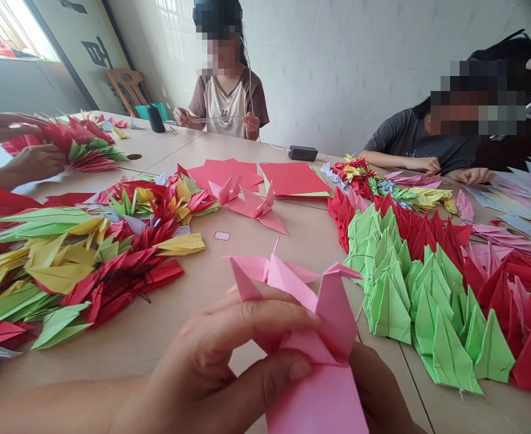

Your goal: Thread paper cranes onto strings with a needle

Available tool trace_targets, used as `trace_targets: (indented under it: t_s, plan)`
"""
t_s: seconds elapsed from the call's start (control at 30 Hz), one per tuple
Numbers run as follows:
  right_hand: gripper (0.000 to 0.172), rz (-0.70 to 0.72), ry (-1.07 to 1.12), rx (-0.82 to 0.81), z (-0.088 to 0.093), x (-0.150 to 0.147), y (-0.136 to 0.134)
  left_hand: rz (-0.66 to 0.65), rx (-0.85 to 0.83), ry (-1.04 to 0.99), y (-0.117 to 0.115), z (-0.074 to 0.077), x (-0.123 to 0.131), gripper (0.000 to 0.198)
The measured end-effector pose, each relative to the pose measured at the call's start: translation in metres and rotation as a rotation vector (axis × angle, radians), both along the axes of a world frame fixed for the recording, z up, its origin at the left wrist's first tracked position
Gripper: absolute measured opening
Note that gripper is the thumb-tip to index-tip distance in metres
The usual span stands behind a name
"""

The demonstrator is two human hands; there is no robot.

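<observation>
A pink paper crane (pixel 310 337) is held low in the middle of the view, just above the wooden table (pixel 211 283). My left hand (pixel 220 367) pinches its body between thumb and fingers. My right hand (pixel 383 395) is mostly hidden under the pink paper and grips it from below. Two more pink cranes (pixel 251 205) lie further back on the table.
Strings of red, green and yellow cranes (pixel 79 265) lie at left, and green and red ones (pixel 432 283) at right. Red paper sheets (pixel 292 178) sit beyond. One person (pixel 226 99) sits opposite, another (pixel 428 144) at right; someone's hands (pixel 25 150) work at far left.
</observation>
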State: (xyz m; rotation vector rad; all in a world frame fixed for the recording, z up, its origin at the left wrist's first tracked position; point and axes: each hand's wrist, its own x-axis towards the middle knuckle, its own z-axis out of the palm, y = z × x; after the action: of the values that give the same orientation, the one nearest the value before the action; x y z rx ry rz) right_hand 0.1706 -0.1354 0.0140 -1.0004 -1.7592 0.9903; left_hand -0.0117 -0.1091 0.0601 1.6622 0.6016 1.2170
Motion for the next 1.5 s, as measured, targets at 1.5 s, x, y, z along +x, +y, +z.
trace_targets:
  t_s: [1.5]
  plan:
    - [0.014,-0.076,0.103,-0.136,-0.010,0.004,0.001,0.117,-0.342,-0.109,0.022,-0.008,0.002,0.049]
